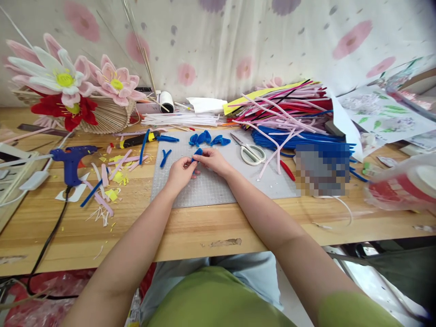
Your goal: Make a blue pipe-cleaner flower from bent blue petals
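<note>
My left hand [182, 172] and my right hand [212, 161] meet over the grey cutting mat [218, 188]. Between their fingertips is a small piece of blue pipe cleaner [198, 153], both hands pinching it; its full shape is partly hidden by the fingers. Just beyond lie several shaped blue pipe cleaner pieces [204, 137]. A short forked blue piece [165, 157] rests on the mat left of my hands. Scissors with pale handles [251, 153] lie to the right, blades pointing up and left.
A blue glue gun [71, 161] with its cord stands at left near pipe cleaner scraps [116, 172]. Pipe cleaner flowers [64, 79] sit behind it. Bundled blue pipe cleaners [293, 139] and pink stems [279, 104] are piled at back right. A red and white cup [402, 186] stands far right.
</note>
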